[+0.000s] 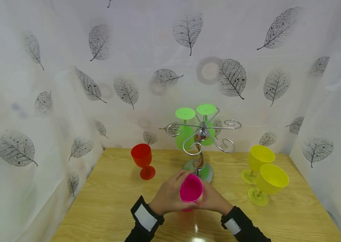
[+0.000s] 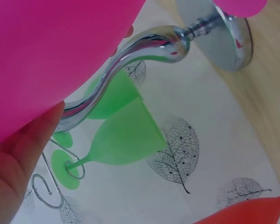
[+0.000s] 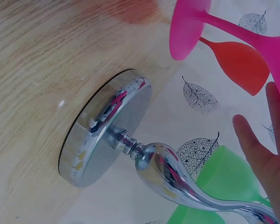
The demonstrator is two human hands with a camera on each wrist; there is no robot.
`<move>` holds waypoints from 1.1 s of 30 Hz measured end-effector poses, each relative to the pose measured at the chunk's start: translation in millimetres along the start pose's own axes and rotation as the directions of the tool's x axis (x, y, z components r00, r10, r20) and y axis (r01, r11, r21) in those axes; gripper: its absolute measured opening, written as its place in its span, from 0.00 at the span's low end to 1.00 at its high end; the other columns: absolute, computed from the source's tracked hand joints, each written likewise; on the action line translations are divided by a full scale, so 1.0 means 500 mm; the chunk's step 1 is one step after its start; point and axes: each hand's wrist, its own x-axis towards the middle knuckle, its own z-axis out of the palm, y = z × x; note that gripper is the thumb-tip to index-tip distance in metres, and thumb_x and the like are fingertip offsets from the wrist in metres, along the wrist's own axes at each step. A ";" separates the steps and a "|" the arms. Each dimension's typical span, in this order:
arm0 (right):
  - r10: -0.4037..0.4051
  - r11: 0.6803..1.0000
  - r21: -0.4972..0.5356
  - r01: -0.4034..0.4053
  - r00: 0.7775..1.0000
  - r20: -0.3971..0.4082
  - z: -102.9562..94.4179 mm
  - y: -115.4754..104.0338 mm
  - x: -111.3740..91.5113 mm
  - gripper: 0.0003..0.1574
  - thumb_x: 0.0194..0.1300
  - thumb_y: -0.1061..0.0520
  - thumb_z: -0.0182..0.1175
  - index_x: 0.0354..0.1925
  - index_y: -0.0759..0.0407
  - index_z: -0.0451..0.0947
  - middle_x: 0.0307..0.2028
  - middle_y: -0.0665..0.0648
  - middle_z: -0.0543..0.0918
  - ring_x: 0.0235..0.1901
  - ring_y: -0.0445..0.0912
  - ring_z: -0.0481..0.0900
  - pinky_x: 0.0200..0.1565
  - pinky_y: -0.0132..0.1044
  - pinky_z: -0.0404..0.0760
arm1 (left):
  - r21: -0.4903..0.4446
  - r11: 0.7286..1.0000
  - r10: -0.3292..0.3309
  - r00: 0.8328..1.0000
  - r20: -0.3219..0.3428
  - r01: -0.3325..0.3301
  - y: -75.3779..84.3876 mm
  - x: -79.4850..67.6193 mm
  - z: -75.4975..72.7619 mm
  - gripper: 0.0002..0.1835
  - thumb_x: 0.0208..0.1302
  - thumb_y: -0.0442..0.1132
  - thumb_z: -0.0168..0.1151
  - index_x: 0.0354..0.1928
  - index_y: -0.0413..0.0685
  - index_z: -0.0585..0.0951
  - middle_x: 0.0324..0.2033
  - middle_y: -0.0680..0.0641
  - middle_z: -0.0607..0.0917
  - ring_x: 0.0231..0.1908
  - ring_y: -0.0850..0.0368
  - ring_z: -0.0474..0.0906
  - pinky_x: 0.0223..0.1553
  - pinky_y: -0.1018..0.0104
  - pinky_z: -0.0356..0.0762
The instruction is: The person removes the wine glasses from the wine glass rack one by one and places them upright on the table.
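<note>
On my head view, the pink goblet (image 1: 191,188) sits right between the person's two hands, upright, its open mouth facing up toward me and its foot showing below the fingers. I see the left hand (image 1: 170,191) gripping the bowl from the left, fingers along the far side and thumb on the near side. The right hand (image 1: 214,198) holds the same bowl from the right; my right wrist view gives me two of its fingers (image 3: 247,137) reaching beside the pink bowl, fairly straight, though I can't make out the whole grip. Just beyond the hands I have the chrome stand (image 1: 202,134), its round base partly covered by the right hand and its curled arms spreading above. Two green goblets (image 1: 185,132) hang upside down from the far arms. The red goblet (image 1: 141,156) stands upright on the wooden table (image 1: 113,201), near the left hand but apart from it. Well off to the right hand's side, I count two yellow goblets (image 1: 271,179), upright and close together.
</note>
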 end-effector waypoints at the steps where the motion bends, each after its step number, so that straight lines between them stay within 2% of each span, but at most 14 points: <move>1: 0.016 1.000 -0.011 -0.016 1.000 0.006 0.000 -0.001 0.000 0.50 0.45 0.54 0.75 0.64 0.54 0.63 0.55 0.59 0.77 0.54 0.50 0.76 0.55 0.39 0.78 | -0.008 1.000 -0.014 1.000 0.000 0.014 -0.002 -0.001 0.002 0.48 0.42 0.62 0.72 0.64 0.49 0.66 0.53 0.51 0.76 0.47 0.59 0.79 0.43 0.71 0.82; 4: 0.054 0.996 -0.073 -0.053 0.998 0.015 -0.001 -0.001 -0.002 0.52 0.45 0.50 0.74 0.66 0.51 0.61 0.58 0.56 0.75 0.56 0.46 0.75 0.56 0.41 0.77 | -0.008 0.998 -0.067 0.998 -0.014 0.067 -0.013 -0.006 0.009 0.45 0.42 0.60 0.73 0.61 0.47 0.70 0.51 0.50 0.77 0.44 0.60 0.80 0.41 0.73 0.82; 8: 0.086 0.988 -0.133 -0.083 0.996 0.014 -0.002 0.004 -0.005 0.59 0.44 0.49 0.75 0.69 0.57 0.56 0.61 0.59 0.73 0.58 0.51 0.74 0.58 0.48 0.76 | 0.023 0.983 -0.182 0.981 -0.064 0.184 -0.038 -0.016 0.009 0.40 0.40 0.55 0.75 0.56 0.47 0.73 0.48 0.51 0.78 0.41 0.60 0.80 0.39 0.73 0.82; 13: 0.114 0.982 -0.154 -0.110 0.993 0.015 -0.007 0.009 -0.010 0.61 0.45 0.54 0.74 0.69 0.63 0.52 0.60 0.66 0.73 0.58 0.59 0.73 0.60 0.50 0.73 | 0.073 0.935 -0.334 0.933 -0.135 0.346 -0.074 -0.036 -0.003 0.37 0.40 0.52 0.76 0.55 0.50 0.73 0.47 0.50 0.79 0.40 0.58 0.80 0.36 0.69 0.83; 18: 0.114 0.983 -0.148 -0.112 0.994 0.002 -0.009 0.008 -0.012 0.59 0.45 0.55 0.74 0.69 0.62 0.52 0.60 0.65 0.73 0.58 0.59 0.73 0.60 0.51 0.71 | 0.083 0.891 -0.426 0.885 -0.187 0.446 -0.109 -0.055 -0.017 0.38 0.40 0.52 0.76 0.56 0.50 0.73 0.48 0.49 0.78 0.42 0.55 0.79 0.37 0.63 0.84; 23: 0.117 0.982 -0.150 -0.117 0.993 -0.004 -0.007 0.011 -0.014 0.58 0.47 0.55 0.73 0.70 0.60 0.52 0.60 0.64 0.73 0.58 0.59 0.73 0.60 0.52 0.71 | 0.063 0.848 -0.502 0.835 -0.227 0.527 -0.137 -0.073 -0.042 0.39 0.40 0.51 0.76 0.56 0.46 0.73 0.48 0.46 0.78 0.43 0.51 0.79 0.37 0.57 0.85; 27: 0.114 0.983 -0.144 -0.113 0.993 -0.006 -0.006 0.013 -0.014 0.57 0.47 0.55 0.72 0.69 0.61 0.52 0.60 0.66 0.73 0.58 0.59 0.73 0.60 0.53 0.71 | 0.066 0.812 -0.548 0.797 -0.253 0.579 -0.162 -0.089 -0.065 0.39 0.40 0.51 0.76 0.56 0.44 0.73 0.48 0.45 0.78 0.43 0.49 0.79 0.37 0.55 0.85; 29: 0.115 0.983 -0.144 -0.115 0.993 -0.006 -0.006 0.013 -0.014 0.57 0.48 0.54 0.72 0.69 0.62 0.53 0.60 0.66 0.73 0.58 0.59 0.73 0.60 0.54 0.71 | 0.070 0.801 -0.560 0.785 -0.266 0.595 -0.173 -0.098 -0.076 0.39 0.40 0.51 0.76 0.56 0.44 0.73 0.47 0.45 0.78 0.43 0.48 0.80 0.38 0.55 0.85; 33: 0.114 0.982 -0.152 -0.114 0.993 -0.008 -0.006 0.016 -0.016 0.56 0.49 0.51 0.72 0.69 0.63 0.53 0.59 0.66 0.73 0.58 0.59 0.73 0.59 0.55 0.71 | 0.083 0.797 -0.553 0.778 -0.299 0.599 -0.189 -0.113 -0.097 0.39 0.40 0.50 0.76 0.56 0.42 0.73 0.48 0.43 0.78 0.44 0.47 0.80 0.39 0.52 0.84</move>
